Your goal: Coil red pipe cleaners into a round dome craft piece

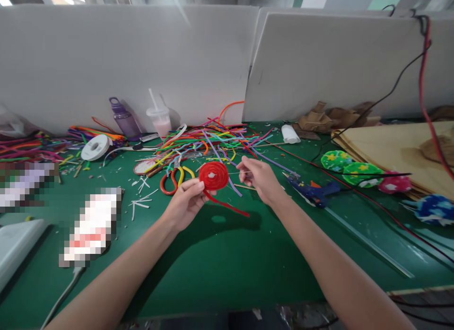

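My left hand (187, 201) pinches the lower left rim of a red disc (219, 178) coiled from fuzzy pipe cleaner. A small whitish patch sits at the disc's centre, and a loose red pipe cleaner tail (230, 207) hangs off to the lower right. To the right of the disc, my right hand (258, 177) is closed, thumb against fingers, on a thin pale strand (234, 173). The strand runs between the fingers and the disc; what it is made of is too fine to tell. Scissors (169, 183) with red and yellow handles lie just behind my left hand.
Coloured pipe cleaners (213, 140) are heaped at the back, near a purple bottle (125, 119) and a drink cup (159, 119). A blue glue gun (315, 193) lies right, beside green star-patterned pieces (365, 174). A white ribbon spool (95, 148) and cables surround the green table (220, 273).
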`<state>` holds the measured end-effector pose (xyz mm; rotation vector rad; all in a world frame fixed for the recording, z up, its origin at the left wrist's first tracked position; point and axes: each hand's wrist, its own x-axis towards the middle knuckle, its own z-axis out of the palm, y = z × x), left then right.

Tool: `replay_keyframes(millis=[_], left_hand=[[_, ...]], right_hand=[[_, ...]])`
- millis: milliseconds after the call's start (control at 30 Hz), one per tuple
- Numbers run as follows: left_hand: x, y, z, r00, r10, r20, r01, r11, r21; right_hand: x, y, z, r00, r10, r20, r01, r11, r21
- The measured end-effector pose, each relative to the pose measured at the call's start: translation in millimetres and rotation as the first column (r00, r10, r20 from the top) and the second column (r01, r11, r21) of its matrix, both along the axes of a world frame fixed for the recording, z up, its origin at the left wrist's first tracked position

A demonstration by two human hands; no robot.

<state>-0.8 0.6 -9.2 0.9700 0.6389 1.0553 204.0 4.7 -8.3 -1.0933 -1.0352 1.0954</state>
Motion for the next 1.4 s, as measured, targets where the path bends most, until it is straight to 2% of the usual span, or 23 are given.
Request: replay_keyframes(millis=[100, 167, 300, 400, 633, 867, 1133, 1200, 1300, 1333, 1400], left_hand=[[-1, 1, -0.9, 1.0, -0.006, -0.011, 0.006, 1.0, 0.01], [-2, 3, -2.2, 1.0, -0.007, -0.018, 0.007, 1.0, 0.011], [-4, 5, -4.4, 0.998, -0.063, -0.013, 0.063, 0.998, -0.008], [-6, 6, -4.4, 0.993, -0.12, -0.012, 0.12, 0.992, -0.025], [-4, 4, -2.4, 0.984, -0.176, 0.009, 0.176, 0.981, -0.087], [-7, 7, -8.3, 0.977, -0.213, -0.009, 0.212, 0.975, -0.062], [-6, 8, -10.6, 0.973, -0.226, 0.049, 0.228, 0.973, -0.039], [-6, 8, -10.1, 0.975, -0.206, 0.08, 0.211, 0.977, -0.046], [-4, 9, -8.1, 0.985, -0.12, 0.126, 0.132, 0.987, -0.096], [-4, 9, -6.9, 0.987, -0.081, 0.14, 0.099, 0.987, -0.124], [-3, 9, -4.0, 0.986, 0.005, 0.164, 0.027, 0.981, -0.192]], right_hand=[[1, -3, 6.2, 0.986, 0.121, -0.117, -0.125, 0.992, -0.027], [2, -7, 10.1, 0.965, 0.225, -0.137, -0.23, 0.973, -0.029], [6, -16, 14.4, 0.887, 0.443, -0.131, -0.45, 0.892, -0.033], [10, -19, 14.9, 0.821, 0.558, -0.122, -0.566, 0.823, -0.043], [12, -22, 17.2, 0.714, 0.694, -0.097, -0.697, 0.717, 0.0], [9, -24, 16.7, 0.659, 0.741, -0.128, -0.743, 0.668, 0.045], [7, -21, 13.6, 0.668, 0.729, -0.151, -0.729, 0.682, 0.062], [5, -19, 13.0, 0.689, 0.702, -0.182, -0.704, 0.707, 0.063], [3, -13, 11.0, 0.787, 0.562, -0.255, -0.575, 0.818, 0.031], [3, -10, 10.1, 0.839, 0.478, -0.26, -0.49, 0.872, 0.023], [7, -4, 10.0, 0.95, 0.227, -0.214, -0.219, 0.974, 0.06]])
